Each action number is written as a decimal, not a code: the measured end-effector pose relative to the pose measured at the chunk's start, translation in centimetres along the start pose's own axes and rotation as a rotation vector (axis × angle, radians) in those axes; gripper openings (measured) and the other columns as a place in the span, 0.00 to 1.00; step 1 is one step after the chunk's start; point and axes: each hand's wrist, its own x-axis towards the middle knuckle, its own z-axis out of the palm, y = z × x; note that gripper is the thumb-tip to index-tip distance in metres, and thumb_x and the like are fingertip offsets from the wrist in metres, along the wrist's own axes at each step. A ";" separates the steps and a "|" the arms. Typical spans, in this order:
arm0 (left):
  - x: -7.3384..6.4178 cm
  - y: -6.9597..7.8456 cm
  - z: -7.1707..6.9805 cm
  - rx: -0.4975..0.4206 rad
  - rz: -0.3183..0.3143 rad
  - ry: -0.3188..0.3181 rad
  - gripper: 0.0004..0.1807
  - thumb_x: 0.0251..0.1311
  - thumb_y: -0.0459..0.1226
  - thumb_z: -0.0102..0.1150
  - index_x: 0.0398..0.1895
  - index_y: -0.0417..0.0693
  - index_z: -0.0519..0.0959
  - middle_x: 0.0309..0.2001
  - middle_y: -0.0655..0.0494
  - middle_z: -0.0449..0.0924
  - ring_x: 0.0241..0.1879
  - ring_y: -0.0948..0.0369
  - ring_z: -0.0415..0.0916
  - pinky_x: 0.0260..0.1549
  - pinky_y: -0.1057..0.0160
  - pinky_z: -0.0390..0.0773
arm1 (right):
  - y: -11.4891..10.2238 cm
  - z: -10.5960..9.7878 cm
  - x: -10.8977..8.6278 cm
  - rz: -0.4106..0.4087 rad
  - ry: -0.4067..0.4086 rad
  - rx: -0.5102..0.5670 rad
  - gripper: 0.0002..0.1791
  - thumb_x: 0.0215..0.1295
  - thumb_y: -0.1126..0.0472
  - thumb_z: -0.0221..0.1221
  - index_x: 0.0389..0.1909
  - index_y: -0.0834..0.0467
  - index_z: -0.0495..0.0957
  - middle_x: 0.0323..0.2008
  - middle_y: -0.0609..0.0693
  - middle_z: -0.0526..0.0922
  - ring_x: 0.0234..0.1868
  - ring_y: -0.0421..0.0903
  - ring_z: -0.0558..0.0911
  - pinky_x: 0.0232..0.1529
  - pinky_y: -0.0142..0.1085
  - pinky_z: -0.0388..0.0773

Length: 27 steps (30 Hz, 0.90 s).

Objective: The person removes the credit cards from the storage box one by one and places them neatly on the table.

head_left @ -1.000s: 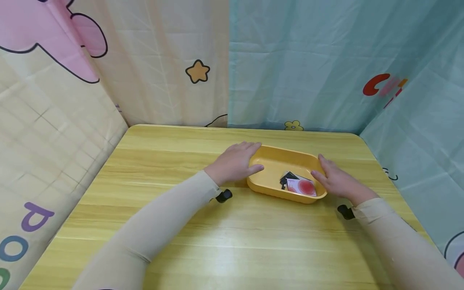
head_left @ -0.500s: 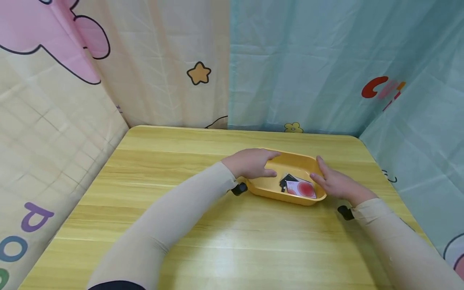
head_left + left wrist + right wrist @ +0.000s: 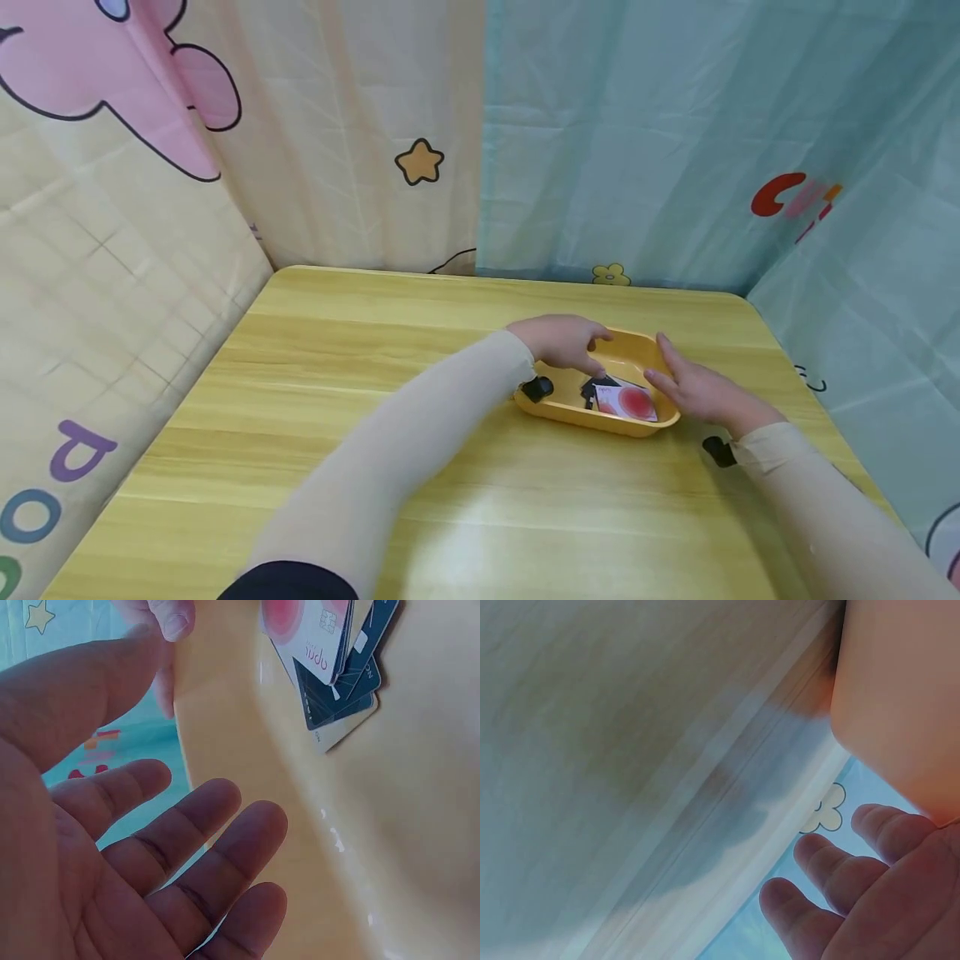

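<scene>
A shallow yellow plastic tray point(image 3: 600, 422) stands on the wooden table, towards its right side. Several bank cards point(image 3: 322, 645) lie fanned in a pile at the tray's right end; the top one is white and pink with a chip, with dark ones beneath. Above the tray's left and middle part is my left hand point(image 3: 562, 340), fingers loosely bent and apart from the cards, holding nothing. My right hand point(image 3: 705, 390) grips the tray's right end, thumb over the rim and fingers outside the wall. In the right wrist view, several fingers point(image 3: 832, 870) extend beside the tray wall.
The yellow wooden table point(image 3: 300, 467) extends to the left and in front of the tray. Printed curtains point(image 3: 675, 150) hang behind it and at both sides. A small black wrist camera point(image 3: 537, 389) sits under the left wrist, close to the tray's near rim.
My left hand has moved right, from the tray's left rim to over its inside near the cards. The right hand stays at the right end. The head view has tilted up slightly.
</scene>
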 end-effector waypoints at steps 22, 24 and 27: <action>3.7 -0.6 3.4 -0.150 0.007 -0.063 0.36 0.61 0.49 0.75 0.73 0.62 0.75 0.65 0.62 0.81 0.59 0.67 0.78 0.61 0.67 0.75 | 0.5 0.7 0.4 -0.043 0.025 -0.008 0.48 0.85 0.38 0.40 0.83 0.69 0.32 0.78 0.79 0.51 0.73 0.78 0.65 0.70 0.70 0.63; 3.9 -0.6 3.6 -0.155 -0.008 -0.069 0.37 0.58 0.50 0.77 0.72 0.64 0.76 0.66 0.64 0.79 0.59 0.67 0.76 0.63 0.66 0.73 | 0.5 0.7 0.3 -0.042 0.027 -0.010 0.49 0.84 0.38 0.40 0.83 0.69 0.32 0.77 0.79 0.52 0.72 0.79 0.67 0.70 0.70 0.64; 4.1 -0.5 3.8 -0.140 -0.015 -0.074 0.38 0.54 0.52 0.80 0.70 0.66 0.77 0.66 0.65 0.78 0.59 0.67 0.74 0.65 0.64 0.72 | 0.5 0.6 0.2 -0.043 0.027 -0.001 0.49 0.84 0.39 0.41 0.82 0.70 0.32 0.77 0.80 0.52 0.72 0.79 0.66 0.70 0.71 0.64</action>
